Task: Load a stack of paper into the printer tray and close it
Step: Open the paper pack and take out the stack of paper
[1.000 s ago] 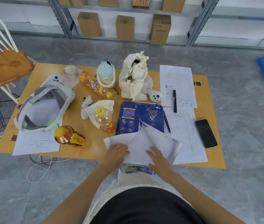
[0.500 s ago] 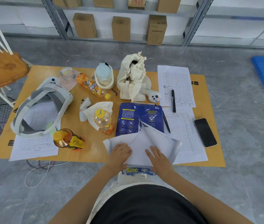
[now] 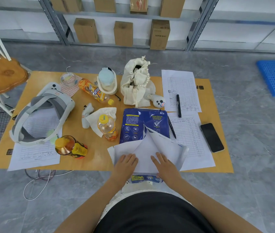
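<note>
Paper ream [image 3: 144, 126]: my left hand [image 3: 127, 163] and right hand [image 3: 164, 163] lie open, flat; I should peel the wrapper evenly.

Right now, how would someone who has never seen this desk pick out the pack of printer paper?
Find the wooden table, then its near edge, where both hands rest. The paper pack lies there under the left hand and right hand. Its glossy blue wrapper, torn open to white sheets, sets it apart from the loose printed forms.

On the wooden table [image 3: 96, 148] a white headset [image 3: 41, 113] lies left, a cream bag [image 3: 136, 83] stands at the back, and a black phone [image 3: 212, 137] rests right, near a black pen [image 3: 178, 105] on a printed form [image 3: 180, 89].
</note>
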`<state>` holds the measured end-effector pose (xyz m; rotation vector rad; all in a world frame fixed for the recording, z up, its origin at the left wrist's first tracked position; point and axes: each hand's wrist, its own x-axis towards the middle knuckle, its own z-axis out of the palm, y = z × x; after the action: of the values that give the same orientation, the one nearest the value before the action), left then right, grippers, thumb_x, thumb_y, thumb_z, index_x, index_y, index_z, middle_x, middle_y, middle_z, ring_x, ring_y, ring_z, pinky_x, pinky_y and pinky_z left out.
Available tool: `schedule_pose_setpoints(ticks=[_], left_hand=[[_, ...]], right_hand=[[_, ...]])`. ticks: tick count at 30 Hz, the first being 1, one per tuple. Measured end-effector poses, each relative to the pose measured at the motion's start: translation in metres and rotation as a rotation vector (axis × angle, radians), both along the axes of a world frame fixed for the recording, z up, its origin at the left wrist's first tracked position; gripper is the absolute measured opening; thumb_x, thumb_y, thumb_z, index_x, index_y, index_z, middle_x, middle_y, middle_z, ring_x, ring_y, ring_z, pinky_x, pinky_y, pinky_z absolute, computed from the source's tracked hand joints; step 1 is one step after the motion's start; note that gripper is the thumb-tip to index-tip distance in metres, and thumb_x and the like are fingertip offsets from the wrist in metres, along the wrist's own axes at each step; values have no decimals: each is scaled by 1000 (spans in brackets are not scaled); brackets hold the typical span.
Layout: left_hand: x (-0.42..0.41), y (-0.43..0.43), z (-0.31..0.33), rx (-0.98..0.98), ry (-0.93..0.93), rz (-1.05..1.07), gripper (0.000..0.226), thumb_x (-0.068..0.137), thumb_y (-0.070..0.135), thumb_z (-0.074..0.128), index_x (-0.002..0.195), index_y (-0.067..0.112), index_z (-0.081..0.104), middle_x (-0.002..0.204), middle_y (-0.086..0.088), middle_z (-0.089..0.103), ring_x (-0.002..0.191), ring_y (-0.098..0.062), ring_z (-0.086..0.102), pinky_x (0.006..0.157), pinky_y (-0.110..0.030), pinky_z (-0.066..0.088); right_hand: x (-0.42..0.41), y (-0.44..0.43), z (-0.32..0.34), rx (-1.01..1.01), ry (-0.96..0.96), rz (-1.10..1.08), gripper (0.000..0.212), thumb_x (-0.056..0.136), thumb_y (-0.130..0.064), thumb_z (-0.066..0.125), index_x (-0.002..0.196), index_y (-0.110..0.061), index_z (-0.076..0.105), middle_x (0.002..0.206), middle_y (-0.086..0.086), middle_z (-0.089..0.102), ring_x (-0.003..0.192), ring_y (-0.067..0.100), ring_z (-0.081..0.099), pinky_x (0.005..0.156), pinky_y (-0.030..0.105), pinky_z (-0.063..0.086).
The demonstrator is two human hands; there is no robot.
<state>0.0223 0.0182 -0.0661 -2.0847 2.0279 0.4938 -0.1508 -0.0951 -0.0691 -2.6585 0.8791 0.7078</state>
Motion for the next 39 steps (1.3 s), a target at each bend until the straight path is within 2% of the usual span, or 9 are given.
schedule_pose_setpoints(ticks=[9,13,16,21,25,29,33,36,39], left_hand=[[10,-7,12,22,32,-50,57,34,41,90,84,26,66,90,4,71,77,-13,68,68,-23,56],[8,-9,20,143,48,-66,42,82,22,63,120,10,52,136,-15,49,123,-30,48,105,-39,38],[6,-12,23,128,-38,-115,41,88,20,54,126,6,47,142,-19,42,127,-33,43,108,-40,34],[-2,-9,16,109,-168,-161,38,40,37,89,71,19,75,82,-5,77,71,-15,71,66,-24,56],[0,-11,16,35,-235,-204,33,36,28,89,62,17,71,61,1,70,58,-13,66,58,-20,52],[4,-19,29,85,-130,-193,40,29,29,90,60,20,65,52,6,64,47,-7,62,49,-14,46],[10,-30,50,116,-102,-246,24,65,19,77,85,12,65,71,-5,72,65,-18,69,62,-23,50],[12,-33,59,127,-63,-212,34,30,25,86,49,22,58,30,5,50,24,-7,45,36,-13,15],[8,-33,86,132,-136,-264,19,56,22,77,70,17,64,46,1,63,37,-14,57,46,-18,-1]], right_hand=[[-2,2,-1,-26,-23,11,89,27,-31,96,111,-19,69,111,8,71,95,25,71,61,30,59],[-7,5,1,-26,-44,13,92,28,-26,97,115,-17,67,116,9,70,99,26,70,64,33,59],[-7,4,1,-15,-54,6,93,25,-29,97,113,-18,68,115,8,70,97,25,71,63,32,59],[-9,2,0,8,-52,18,96,23,-41,95,113,-19,68,114,7,71,96,24,71,66,31,58],[-12,3,4,3,-81,18,94,29,-40,94,117,-18,66,120,9,68,101,26,69,73,32,58],[-15,1,9,68,-162,9,76,80,-28,71,144,-17,32,154,12,27,139,32,32,108,43,36],[-18,-4,15,179,-214,-66,65,90,-27,57,145,-20,25,158,2,17,144,22,19,115,38,26],[-26,-12,21,415,-311,-200,61,86,-26,63,141,-21,36,154,0,28,141,18,27,116,35,28],[-34,-21,37,622,-372,-329,56,80,-24,72,131,-26,47,138,-5,47,127,8,44,110,30,37]])
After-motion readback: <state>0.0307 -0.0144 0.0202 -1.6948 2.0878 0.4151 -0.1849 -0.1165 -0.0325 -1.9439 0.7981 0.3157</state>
